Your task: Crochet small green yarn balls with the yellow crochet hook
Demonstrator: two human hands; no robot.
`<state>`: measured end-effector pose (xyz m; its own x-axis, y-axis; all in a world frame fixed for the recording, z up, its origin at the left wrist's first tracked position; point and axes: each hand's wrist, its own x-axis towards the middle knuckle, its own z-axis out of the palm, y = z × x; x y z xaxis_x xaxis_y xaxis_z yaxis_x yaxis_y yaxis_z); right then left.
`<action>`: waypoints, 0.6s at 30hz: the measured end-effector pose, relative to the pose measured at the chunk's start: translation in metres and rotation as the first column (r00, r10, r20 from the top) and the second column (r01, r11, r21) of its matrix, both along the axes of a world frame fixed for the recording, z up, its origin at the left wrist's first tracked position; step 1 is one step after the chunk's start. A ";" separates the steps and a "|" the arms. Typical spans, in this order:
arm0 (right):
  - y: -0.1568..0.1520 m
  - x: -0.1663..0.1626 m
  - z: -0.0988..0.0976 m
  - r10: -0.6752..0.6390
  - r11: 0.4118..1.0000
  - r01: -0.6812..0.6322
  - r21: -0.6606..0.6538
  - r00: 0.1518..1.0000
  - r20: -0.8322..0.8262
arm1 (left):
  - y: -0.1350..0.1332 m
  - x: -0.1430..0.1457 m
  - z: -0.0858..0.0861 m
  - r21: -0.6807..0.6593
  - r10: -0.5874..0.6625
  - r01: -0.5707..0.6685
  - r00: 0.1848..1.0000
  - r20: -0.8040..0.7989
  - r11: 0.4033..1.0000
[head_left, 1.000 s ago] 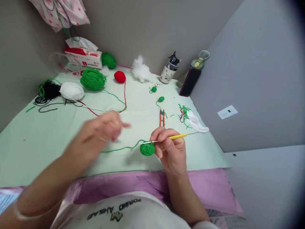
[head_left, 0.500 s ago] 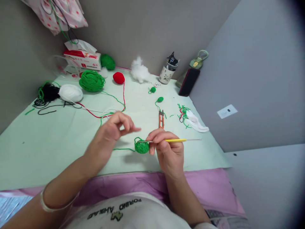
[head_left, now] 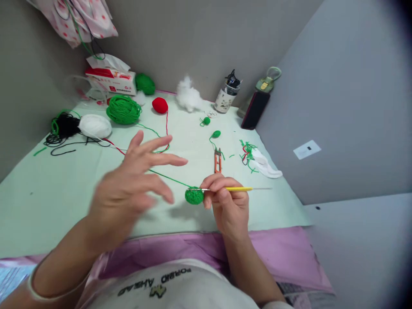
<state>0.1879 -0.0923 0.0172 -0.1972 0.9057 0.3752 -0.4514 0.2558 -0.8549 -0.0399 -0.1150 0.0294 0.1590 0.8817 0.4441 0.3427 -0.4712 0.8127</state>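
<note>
The small green crochet piece (head_left: 194,196) sits just below the middle of the frame, hanging on the tip of a yellow-handled crochet hook (head_left: 238,189) above the counter (head_left: 48,201). The right hand (head_left: 227,206) pinches the hook between thumb and fingers, touching the piece. A green strand (head_left: 167,178) runs from the piece up and left to the left hand (head_left: 128,189), which is blurred with its fingers spread and released; whether the strand crosses a finger cannot be told. The counter is covered in pale green, with a pink cloth (head_left: 193,246) along its near edge. Just above the right hand lie orange snips (head_left: 218,159), and to their right yarn scraps beside a white rag (head_left: 265,165). Two small green pieces (head_left: 206,121) lie further up. Toward the upper left are a large green yarn ball (head_left: 123,109), a red ball (head_left: 160,104), white yarn (head_left: 95,125), black yarn (head_left: 66,124) and a tissue box (head_left: 111,81). White stuffing (head_left: 189,98) and a jar (head_left: 225,99) stand at the back by the grey wall (head_left: 193,38). A second grey wall (head_left: 337,107) closes the right side, forming a corner.
</note>
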 end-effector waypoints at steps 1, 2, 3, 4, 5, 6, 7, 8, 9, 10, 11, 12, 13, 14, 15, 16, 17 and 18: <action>0.000 0.000 0.000 -0.017 1.000 0.017 0.012 1.000 0.005 | 0.001 0.009 0.004 0.074 -0.009 0.013 0.998 -0.056 0.997; -0.001 0.000 0.000 -0.033 0.999 0.033 0.030 0.999 0.014 | 0.002 0.017 0.008 0.060 -0.027 0.031 0.998 -0.063 0.998; -0.002 0.000 0.000 -0.051 0.997 0.049 0.052 0.998 0.028 | 0.001 0.025 0.011 -0.038 -0.075 0.075 0.997 -0.014 0.996; -0.003 0.000 0.000 -0.066 0.995 0.062 0.081 0.997 0.046 | 0.001 0.032 0.013 -0.166 -0.103 0.118 0.990 0.100 0.979; -0.003 0.000 0.000 -0.081 0.991 0.073 0.112 0.994 0.070 | -0.001 0.038 0.013 -0.285 -0.106 0.167 0.970 0.217 0.944; -0.004 0.000 0.000 -0.097 0.986 0.082 0.146 0.991 0.097 | -0.002 0.043 0.011 -0.376 -0.070 0.203 0.939 0.338 0.904; -0.005 -0.001 0.000 -0.117 0.979 0.092 0.184 0.985 0.127 | -0.004 0.046 0.010 -0.428 -0.037 0.249 0.894 0.446 0.869; -0.006 -0.001 0.000 -0.141 0.970 0.104 0.221 0.978 0.157 | -0.005 0.050 0.008 -0.453 -0.011 0.295 0.847 0.531 0.841; -0.007 -0.001 0.000 -0.168 0.959 0.117 0.258 0.968 0.186 | -0.006 0.052 0.006 -0.463 0.019 0.323 0.803 0.595 0.825; -0.008 -0.001 -0.001 -0.196 0.947 0.128 0.294 0.957 0.216 | -0.006 0.054 0.005 -0.464 0.040 0.346 0.766 0.642 0.815; -0.008 -0.001 -0.001 -0.220 0.935 0.133 0.329 0.944 0.245 | -0.006 0.055 0.004 -0.466 0.060 0.357 0.739 0.671 0.810; -0.008 0.000 -0.001 -0.240 0.921 0.131 0.366 0.932 0.271 | -0.006 0.056 0.004 -0.470 0.082 0.357 0.722 0.687 0.807; -0.008 0.000 -0.002 -0.257 0.908 0.126 0.400 0.921 0.293 | -0.006 0.057 0.004 -0.478 0.099 0.353 0.714 0.693 0.804; -0.008 0.001 -0.002 -0.273 0.894 0.121 0.432 0.911 0.309 | -0.006 0.057 0.004 -0.488 0.112 0.347 0.713 0.692 0.801; -0.008 0.002 -0.003 -0.289 0.881 0.119 0.459 0.902 0.320 | -0.007 0.057 0.004 -0.500 0.120 0.343 0.719 0.684 0.795; -0.008 0.003 -0.003 -0.302 0.871 0.122 0.476 0.896 0.324 | -0.007 0.057 0.003 -0.512 0.120 0.343 0.729 0.674 0.788; -0.007 0.003 -0.003 -0.311 0.867 0.127 0.482 0.893 0.325 | -0.008 0.057 0.001 -0.522 0.114 0.348 0.740 0.663 0.779; -0.007 0.004 -0.004 -0.314 0.868 0.132 0.478 0.892 0.325 | -0.009 0.057 0.000 -0.530 0.105 0.355 0.749 0.655 0.770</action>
<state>0.1915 -0.0995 0.0136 -0.2189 0.7042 0.6754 0.0003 0.6923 -0.7216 0.0168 -0.1240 0.0290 0.1839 0.9751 -0.1239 -0.3658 0.1849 0.9121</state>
